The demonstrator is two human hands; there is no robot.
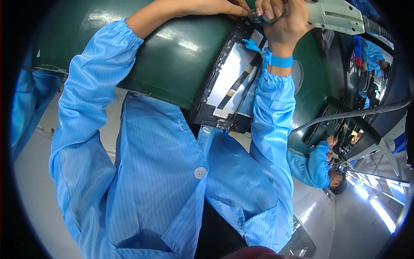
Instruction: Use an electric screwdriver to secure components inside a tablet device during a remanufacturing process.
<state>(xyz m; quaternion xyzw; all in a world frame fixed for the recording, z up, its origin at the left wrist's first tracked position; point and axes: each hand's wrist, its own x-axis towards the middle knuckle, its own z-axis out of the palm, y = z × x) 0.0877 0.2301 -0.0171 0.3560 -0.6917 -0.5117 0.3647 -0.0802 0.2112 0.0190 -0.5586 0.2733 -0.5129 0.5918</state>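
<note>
My right hand (290, 23) is wrapped round a pale grey-green electric screwdriver (336, 16) at the top of the view. The tool lies across the picture, its tip toward the left and its cable end toward the right. My left hand (215, 7) reaches in beside the tip, fingers closed together; what they hold, if anything, is hidden. Below both hands lies an opened flat device housing (228, 73), like a tablet or laptop shell, with a black frame, a silvery inner face and dark strips. Its near end juts past the table edge.
The dark green tabletop (172, 56) spreads to the left of the housing. A blue wrist strap (280, 60) circles my right wrist. A round perforated disc (297, 77) is beside my right sleeve. A grey cable (353, 115) crosses at right, near a co-worker in a blue sleeve (312, 166).
</note>
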